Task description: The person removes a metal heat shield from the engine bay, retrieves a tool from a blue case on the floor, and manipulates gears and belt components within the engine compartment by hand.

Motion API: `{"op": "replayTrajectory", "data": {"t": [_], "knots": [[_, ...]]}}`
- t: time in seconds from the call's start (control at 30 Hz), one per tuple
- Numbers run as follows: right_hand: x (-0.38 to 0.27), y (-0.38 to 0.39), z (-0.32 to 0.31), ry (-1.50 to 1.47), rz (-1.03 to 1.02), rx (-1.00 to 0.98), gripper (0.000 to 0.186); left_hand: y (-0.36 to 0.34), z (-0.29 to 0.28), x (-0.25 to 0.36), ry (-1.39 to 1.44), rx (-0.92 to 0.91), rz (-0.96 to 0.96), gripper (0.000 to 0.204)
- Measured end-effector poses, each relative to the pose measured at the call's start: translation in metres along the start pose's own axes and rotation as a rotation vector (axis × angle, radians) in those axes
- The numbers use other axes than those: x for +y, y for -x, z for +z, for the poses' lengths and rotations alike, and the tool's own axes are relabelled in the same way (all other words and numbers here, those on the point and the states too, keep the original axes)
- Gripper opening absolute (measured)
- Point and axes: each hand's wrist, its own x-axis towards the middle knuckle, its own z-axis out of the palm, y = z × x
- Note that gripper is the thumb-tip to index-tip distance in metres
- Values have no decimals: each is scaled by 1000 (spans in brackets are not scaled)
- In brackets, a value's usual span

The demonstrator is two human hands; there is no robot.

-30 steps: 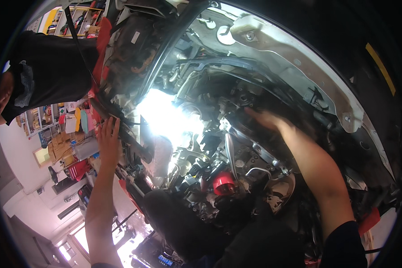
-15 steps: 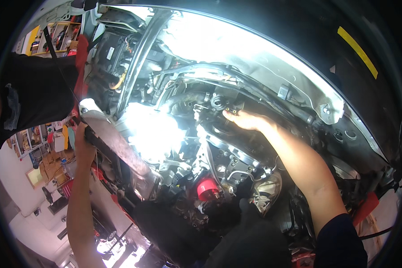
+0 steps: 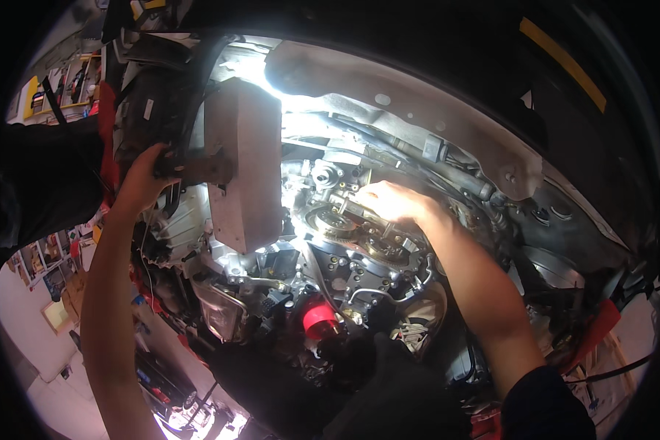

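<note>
My left hand (image 3: 141, 176) is closed around the dark bracket of a boxy grey work lamp (image 3: 246, 161), held up over the left part of the engine bay. Its light falls on the far side of the engine. My right hand (image 3: 396, 202) reaches over the engine, fingers bent together beside a round metal housing (image 3: 325, 174). Whatever those fingers grip, if anything, is too small or hidden to make out. Just below lie a toothed timing gear (image 3: 332, 222) and a second gear (image 3: 385, 251), partly covered by my hand.
A red cylindrical part (image 3: 319, 320) sits low on the engine. Hoses and pipes (image 3: 389, 139) run along the far side, under a dark panel with a yellow strip (image 3: 565, 62). At the left is a person in black clothing (image 3: 44, 191); shelves (image 3: 73, 81) stand behind.
My left hand has raised and turned the lamp, so its glare now points away and the gears show. My right hand's fingers have curled in, and the view has shifted slightly.
</note>
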Motion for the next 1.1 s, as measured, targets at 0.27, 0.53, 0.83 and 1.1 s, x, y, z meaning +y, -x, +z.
{"op": "replayTrajectory", "data": {"t": [0.27,0.53,0.83,1.1], "knots": [[3,55,23,-403,76,448,31,12,32,-14,-64,258,120,64],[-1,78,36,-444,-16,602,26,69,50,7,-183,561,83,65],[-9,47,46,-337,-124,431,31,125,161,194,-31,-38,540,41],[-4,6,39,-260,-23,348,25,91,207,207,-211,-109,332,46]]}}
